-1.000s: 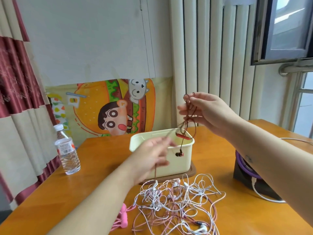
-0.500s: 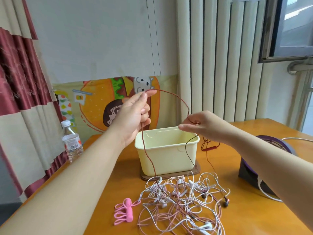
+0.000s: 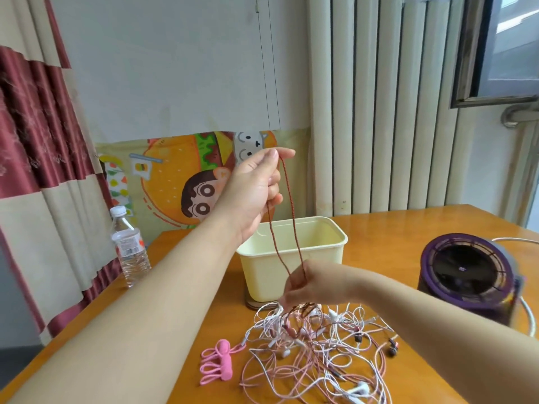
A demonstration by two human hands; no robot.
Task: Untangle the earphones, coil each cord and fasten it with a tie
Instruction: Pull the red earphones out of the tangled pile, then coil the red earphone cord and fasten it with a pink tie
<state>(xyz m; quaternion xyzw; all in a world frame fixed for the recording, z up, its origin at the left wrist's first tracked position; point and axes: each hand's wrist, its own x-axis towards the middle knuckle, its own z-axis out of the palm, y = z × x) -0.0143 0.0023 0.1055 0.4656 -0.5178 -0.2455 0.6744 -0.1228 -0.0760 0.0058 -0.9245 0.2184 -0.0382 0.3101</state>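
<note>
The left hand (image 3: 256, 188) pinched the red cord (image 3: 295, 228) mid-frame. The right hand (image 3: 309, 284) gripped it lower, above the tangle (image 3: 315, 354).

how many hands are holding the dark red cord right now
2. The left hand pinches the dark red cord high above the yellow bin; the right hand grips it lower, just over the tangled pile.

Glossy orange wooden table (image 3: 388, 228), smooth cream plastic tub (image 3: 294, 260), clear plastic bottle (image 3: 131, 249), braided reddish-brown cord (image 3: 287, 217), satiny curtain (image 3: 38, 126)
</note>
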